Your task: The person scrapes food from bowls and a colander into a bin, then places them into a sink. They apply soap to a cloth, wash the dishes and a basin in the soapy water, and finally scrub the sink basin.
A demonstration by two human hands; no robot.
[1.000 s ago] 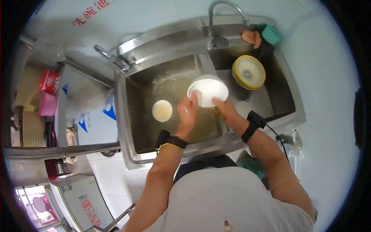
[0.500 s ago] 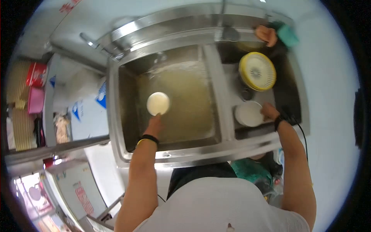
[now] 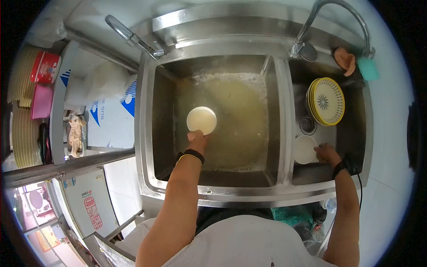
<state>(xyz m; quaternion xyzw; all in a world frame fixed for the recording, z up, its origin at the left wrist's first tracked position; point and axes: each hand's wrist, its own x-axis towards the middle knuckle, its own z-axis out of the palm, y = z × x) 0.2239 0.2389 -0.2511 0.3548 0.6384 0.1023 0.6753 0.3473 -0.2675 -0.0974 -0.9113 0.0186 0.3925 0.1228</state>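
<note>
My left hand point(image 3: 197, 139) grips the near rim of a small white bowl point(image 3: 201, 119) over the cloudy water in the left sink basin point(image 3: 162, 147). The bowl's open side faces up. In the right basin point(image 3: 353, 144), the fingers of my right hand point(image 3: 328, 154) close on the right edge of another white bowl point(image 3: 305, 150). That bowl lies low in the basin, beside the divider and just below the drain point(image 3: 308, 126). Behind it leans a stack of yellow-rimmed patterned plates point(image 3: 328, 101).
Faucets rise behind the left basin point(image 3: 133, 38) and the right basin point(image 3: 342, 3). An orange-brown cloth point(image 3: 345, 61) and a turquoise cloth point(image 3: 368, 68) lie at the back right corner. At left, a shelf holds stacked plates point(image 3: 26, 144) and a pink container point(image 3: 42, 102).
The camera view has shifted, so the sink sits further right and the faucets show more fully. Both hands still hold their bowls; the right one now lies closer to the divider.
</note>
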